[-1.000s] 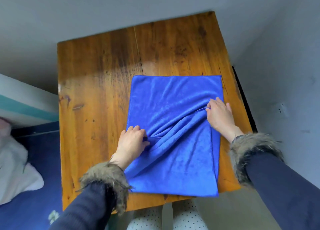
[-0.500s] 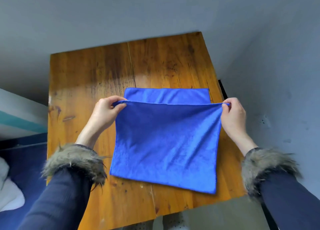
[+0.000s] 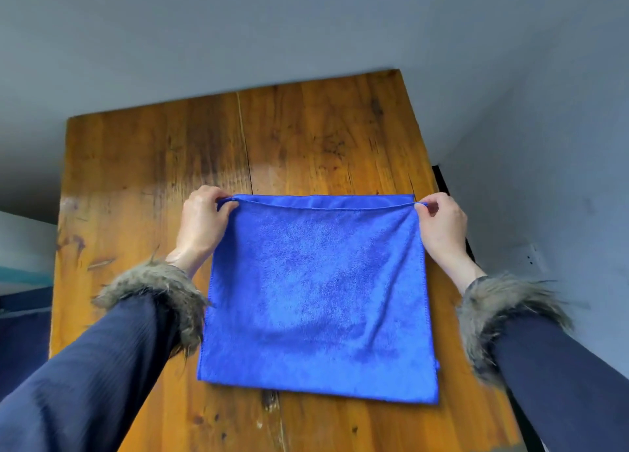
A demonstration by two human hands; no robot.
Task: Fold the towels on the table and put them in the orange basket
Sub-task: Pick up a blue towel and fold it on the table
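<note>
A blue towel (image 3: 316, 291) lies folded in half on the wooden table (image 3: 153, 165), its doubled far edges nearly lined up. My left hand (image 3: 203, 220) pinches the top layer's far left corner between thumb and fingers. My right hand (image 3: 440, 225) pinches the far right corner the same way. The towel's near fold rests flat close to the table's front. The orange basket is out of view.
A grey wall runs behind the table and along its right side, with a socket (image 3: 531, 257) low on the right. A narrow dark gap (image 3: 442, 182) separates the table's right edge from the wall. Bare wood shows left of and beyond the towel.
Both hands carried the towel's near edge up and away, laying it over the far edge, so the towel now lies folded in half. The camera tilted upward.
</note>
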